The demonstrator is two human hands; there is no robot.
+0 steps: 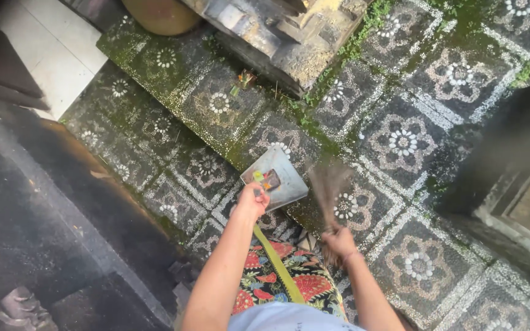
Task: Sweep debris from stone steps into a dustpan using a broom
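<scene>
Now | left hand [252,201] clasps grey dustpan [280,178] | right hand [339,241] grips broom [328,187]

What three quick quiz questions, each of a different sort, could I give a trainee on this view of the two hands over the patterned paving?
1. True or false: the left hand holds a flat grey dustpan-like tray by its near edge.
2. Which does the right hand hold? A) a glass bottle B) a short bundle-type hand broom C) a metal bucket
3. Fill in: the pebble paving shows white ____ patterns inside square borders.

Key
1. True; small colourful bits lie on the tray.
2. B; its bristles look blurred, beside the tray.
3. Flower; green moss grows along the joints near the stone base.
</scene>
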